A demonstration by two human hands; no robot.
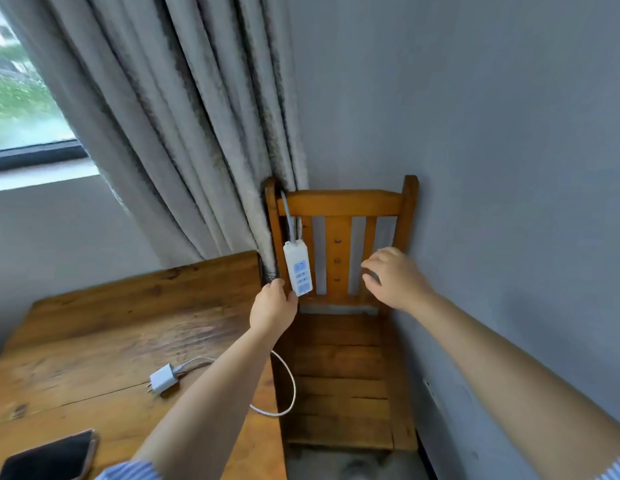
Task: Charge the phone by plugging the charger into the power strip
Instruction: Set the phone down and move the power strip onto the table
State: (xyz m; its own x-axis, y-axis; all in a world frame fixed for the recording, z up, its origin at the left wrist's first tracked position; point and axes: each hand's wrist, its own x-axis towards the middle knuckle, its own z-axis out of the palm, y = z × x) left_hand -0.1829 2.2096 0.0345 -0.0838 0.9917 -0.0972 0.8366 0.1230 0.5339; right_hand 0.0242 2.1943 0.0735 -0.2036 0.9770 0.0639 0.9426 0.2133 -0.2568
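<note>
A white power strip (298,267) hangs upright against the back of a wooden chair (343,341), just beside the grey curtain (183,133). The left hand (273,308) touches its lower edge from the left; the right hand (393,278) hovers apart, fingers loosely spread. On the desk (93,327), nearer, lie a white charger (162,378) with its looping cable (287,386) and a dark phone (48,457).

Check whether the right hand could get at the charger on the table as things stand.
Probably not directly. The right hand is up by the chair back, and the left arm stretches between it and the charger on the table; the right hand would have to cross over it.
</note>
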